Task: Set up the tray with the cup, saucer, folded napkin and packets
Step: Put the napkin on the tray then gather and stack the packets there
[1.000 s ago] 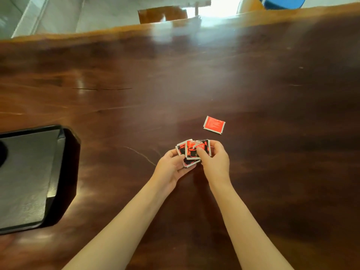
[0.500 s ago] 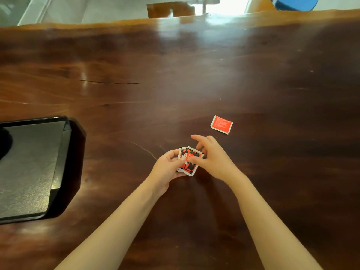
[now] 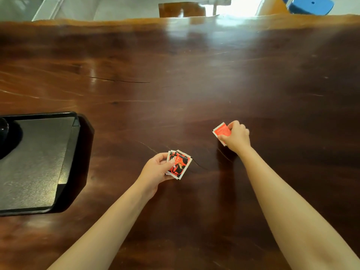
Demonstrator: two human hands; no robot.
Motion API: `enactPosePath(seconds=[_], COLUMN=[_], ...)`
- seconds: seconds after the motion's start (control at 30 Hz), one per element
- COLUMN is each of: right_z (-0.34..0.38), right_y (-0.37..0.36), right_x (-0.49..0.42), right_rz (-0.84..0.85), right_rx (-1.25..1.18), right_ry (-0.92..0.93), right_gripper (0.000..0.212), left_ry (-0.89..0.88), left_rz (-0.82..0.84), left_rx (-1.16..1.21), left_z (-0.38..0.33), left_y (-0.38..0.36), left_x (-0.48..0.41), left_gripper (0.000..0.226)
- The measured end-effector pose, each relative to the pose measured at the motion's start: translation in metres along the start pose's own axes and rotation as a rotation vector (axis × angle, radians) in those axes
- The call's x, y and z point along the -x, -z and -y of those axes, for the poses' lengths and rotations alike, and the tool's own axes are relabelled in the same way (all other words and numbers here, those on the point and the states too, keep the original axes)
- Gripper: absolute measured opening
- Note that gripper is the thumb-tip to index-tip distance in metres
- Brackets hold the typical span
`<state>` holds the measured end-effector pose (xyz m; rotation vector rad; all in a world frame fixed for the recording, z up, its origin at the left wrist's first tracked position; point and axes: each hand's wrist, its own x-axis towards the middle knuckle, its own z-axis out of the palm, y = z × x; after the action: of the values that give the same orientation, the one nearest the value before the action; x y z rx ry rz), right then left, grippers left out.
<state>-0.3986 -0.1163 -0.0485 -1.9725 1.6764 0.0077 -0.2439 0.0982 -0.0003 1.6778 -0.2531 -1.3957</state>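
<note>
My left hand [image 3: 156,170] holds a small stack of red-and-black packets [image 3: 179,165] just above the dark wooden table, near its front middle. To the right, my right hand [image 3: 236,135] pinches a single red packet [image 3: 221,131] at its right edge, with the packet's left side tilted up off the wood. A black tray [image 3: 67,158] lies at the left edge of the view. A dark rounded object [image 3: 3,129] sits at the tray's far left, mostly cut off. No napkin is visible.
The wooden table [image 3: 194,75] stretches wide behind the hands, with a thin crack left of centre. A brown chair back [image 3: 181,9] and a blue stool [image 3: 311,5] stand beyond the far edge.
My right hand left the stack, moved right and took hold of the lone red packet. My left hand kept the stack and drifted slightly left.
</note>
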Motion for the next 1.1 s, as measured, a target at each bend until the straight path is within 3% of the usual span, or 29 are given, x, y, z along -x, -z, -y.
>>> enactPosePath(seconds=[0.07, 0.17, 0.3, 0.37, 0.5, 0.63, 0.7, 0.77, 0.87, 1.1], right_z=[0.005, 0.024, 0.062, 0.083, 0.129, 0.178, 0.201, 0.222, 0.257, 0.339], right_y=[-0.003, 0.002, 0.012, 0.016, 0.012, -0.017, -0.045, -0.074, -0.1, -0.152], right_x=[0.016, 0.057, 0.115, 0.141, 0.19, 0.233, 0.247, 0.258, 0.276, 0.304], right_rz=[0.078, 0.258, 0.453, 0.52, 0.495, 0.101, -0.028, -0.048, 0.06, 0.209], right_rx=[-0.173, -0.642, -1.147, -1.28, -1.138, -0.658, -0.378, -0.23, -0.206, -0.436], right_ry=[-0.035, -0.057, -0.107, -0.139, 0.127, 0.622, 0.785, 0.831, 0.828, 0.672], right_gripper=[0.033, 0.018, 0.02, 0.02, 0.021, 0.03, 0.035, 0.041, 0.045, 0.037], left_ry=[-0.009, -0.016, -0.007, -0.022, -0.055, -0.098, -0.138, -0.17, -0.18, -0.183], left_rz=[-0.022, -0.057, -0.101, -0.121, -0.169, -0.189, -0.169, -0.144, -0.105, -0.051], left_rx=[-0.008, -0.02, 0.01, 0.043, 0.101, 0.158, 0.201, 0.27, 0.344, 0.395], left_z=[0.001, 0.004, 0.005, 0.002, -0.003, -0.009, -0.012, -0.014, -0.013, -0.001], left_y=[0.003, 0.012, 0.036, 0.05, 0.088, 0.136, 0.163, 0.194, 0.243, 0.341], left_x=[0.001, 0.005, 0.021, 0.036, 0.067, 0.093, 0.103, 0.111, 0.119, 0.125], left_gripper=[0.024, 0.025, 0.026, 0.025, 0.021, 0.017, 0.015, 0.016, 0.018, 0.019])
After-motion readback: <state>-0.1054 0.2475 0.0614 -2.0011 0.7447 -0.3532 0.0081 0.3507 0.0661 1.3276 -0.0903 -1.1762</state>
